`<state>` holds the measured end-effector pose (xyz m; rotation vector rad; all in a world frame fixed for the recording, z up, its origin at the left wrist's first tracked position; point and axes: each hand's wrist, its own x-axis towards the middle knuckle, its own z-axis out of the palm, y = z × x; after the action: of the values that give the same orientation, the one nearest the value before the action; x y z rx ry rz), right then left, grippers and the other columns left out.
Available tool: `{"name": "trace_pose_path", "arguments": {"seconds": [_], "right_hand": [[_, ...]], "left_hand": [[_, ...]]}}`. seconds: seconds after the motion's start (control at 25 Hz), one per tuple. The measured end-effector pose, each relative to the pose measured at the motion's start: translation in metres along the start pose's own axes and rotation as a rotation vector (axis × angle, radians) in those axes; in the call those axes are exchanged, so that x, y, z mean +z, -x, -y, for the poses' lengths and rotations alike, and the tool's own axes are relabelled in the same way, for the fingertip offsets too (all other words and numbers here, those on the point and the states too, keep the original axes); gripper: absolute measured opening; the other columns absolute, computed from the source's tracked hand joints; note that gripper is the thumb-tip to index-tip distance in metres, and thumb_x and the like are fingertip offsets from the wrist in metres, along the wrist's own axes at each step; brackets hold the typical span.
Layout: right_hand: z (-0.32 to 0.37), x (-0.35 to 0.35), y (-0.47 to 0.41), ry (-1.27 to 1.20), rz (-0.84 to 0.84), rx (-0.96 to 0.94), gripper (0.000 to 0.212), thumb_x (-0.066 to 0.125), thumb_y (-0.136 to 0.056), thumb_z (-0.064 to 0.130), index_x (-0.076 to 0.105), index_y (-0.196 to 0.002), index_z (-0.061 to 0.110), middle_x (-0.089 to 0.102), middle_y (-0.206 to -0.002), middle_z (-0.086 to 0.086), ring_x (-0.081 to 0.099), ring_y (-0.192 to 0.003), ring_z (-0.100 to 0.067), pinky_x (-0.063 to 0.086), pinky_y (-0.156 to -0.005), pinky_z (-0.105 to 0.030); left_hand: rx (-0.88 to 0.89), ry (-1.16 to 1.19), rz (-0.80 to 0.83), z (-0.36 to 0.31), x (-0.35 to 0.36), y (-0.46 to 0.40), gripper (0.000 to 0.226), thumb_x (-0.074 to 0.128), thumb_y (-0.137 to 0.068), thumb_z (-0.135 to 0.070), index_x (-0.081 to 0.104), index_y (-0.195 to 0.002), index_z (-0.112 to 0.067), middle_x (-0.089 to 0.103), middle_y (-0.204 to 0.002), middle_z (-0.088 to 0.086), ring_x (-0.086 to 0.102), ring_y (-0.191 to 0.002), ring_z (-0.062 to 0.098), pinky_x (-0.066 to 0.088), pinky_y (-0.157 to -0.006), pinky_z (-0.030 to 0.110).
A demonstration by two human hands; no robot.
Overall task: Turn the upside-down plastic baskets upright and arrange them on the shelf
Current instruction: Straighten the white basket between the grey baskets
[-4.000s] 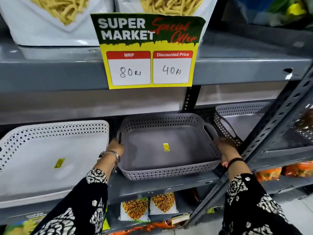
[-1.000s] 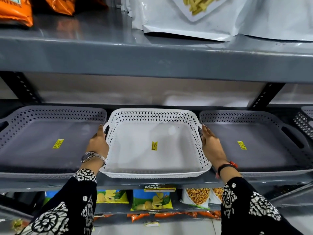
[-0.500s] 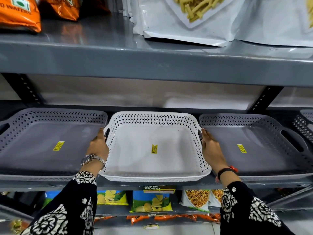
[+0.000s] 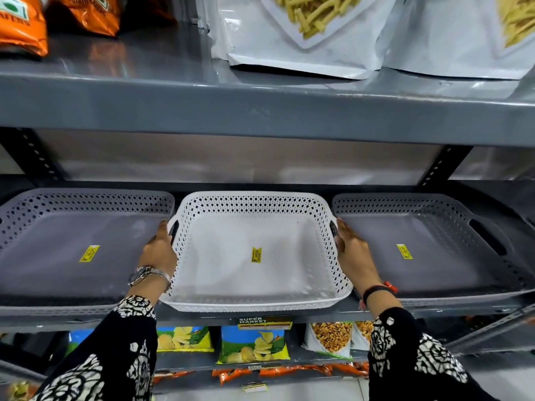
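Note:
A white perforated basket (image 4: pixel 254 206) stands upright in the middle of the grey metal shelf (image 4: pixel 318 314), a yellow price sticker on its floor. My left hand (image 4: pixel 159 250) presses against its left handle and my right hand (image 4: pixel 350 250) against its right handle, fingers extended along the sides. A grey basket (image 4: pixel 86 204) stands upright to the left, and another grey basket (image 4: pixel 434 206) upright to the right. Both carry yellow stickers.
The shelf above (image 4: pixel 260 111) holds orange snack bags (image 4: pixel 23 24) and white pasta pouches (image 4: pixel 304 33). Chip packets (image 4: pixel 254 345) fill the lower shelf. Slotted black uprights (image 4: pixel 443 163) stand behind the baskets. Part of a further basket shows at the far right edge.
Four seconds ago my hands were on a grey basket further right; since then they have been on the white basket. Over the last second the hands and white basket stay nearly still.

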<state>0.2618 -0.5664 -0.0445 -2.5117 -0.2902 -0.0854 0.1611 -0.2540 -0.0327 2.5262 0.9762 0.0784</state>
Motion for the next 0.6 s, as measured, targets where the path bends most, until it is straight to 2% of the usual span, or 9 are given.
{"name": "trace_pose_path", "arguments": {"seconds": [0.2, 0.36, 0.6], "right_hand": [[0.0009, -0.002, 0.0014, -0.009, -0.006, -0.006, 0.044, 0.035, -0.093, 0.005, 0.035, -0.138, 0.004, 0.045, -0.142, -0.016, 0.046, -0.128, -0.031, 0.032, -0.109, -0.034], [-0.0011, -0.0015, 0.001, -0.009, -0.026, -0.019, 0.044, 0.038, -0.092, 0.004, 0.038, -0.136, 0.003, 0.047, -0.14, -0.018, 0.048, -0.126, -0.033, 0.034, -0.108, -0.035], [-0.0009, -0.0003, 0.0006, -0.006, -0.023, -0.012, 0.044, 0.038, -0.093, 0.005, 0.037, -0.137, 0.004, 0.046, -0.14, -0.018, 0.049, -0.124, -0.035, 0.036, -0.106, -0.039]], "left_hand": [[0.029, -0.023, -0.014, 0.0047, 0.0044, -0.007, 0.052, 0.04, -0.091, 0.004, 0.032, -0.141, -0.002, 0.057, -0.124, 0.032, 0.054, -0.112, 0.047, 0.043, -0.095, 0.05], [0.017, 0.003, -0.008, 0.0027, 0.0038, -0.0058, 0.058, 0.039, -0.092, 0.003, 0.023, -0.146, -0.008, 0.054, -0.128, 0.03, 0.053, -0.115, 0.046, 0.042, -0.097, 0.048], [0.013, 0.051, -0.014, 0.0048, 0.0054, -0.0081, 0.058, 0.039, -0.091, 0.003, 0.025, -0.145, -0.011, 0.055, -0.129, 0.029, 0.052, -0.116, 0.045, 0.042, -0.097, 0.049]]}}
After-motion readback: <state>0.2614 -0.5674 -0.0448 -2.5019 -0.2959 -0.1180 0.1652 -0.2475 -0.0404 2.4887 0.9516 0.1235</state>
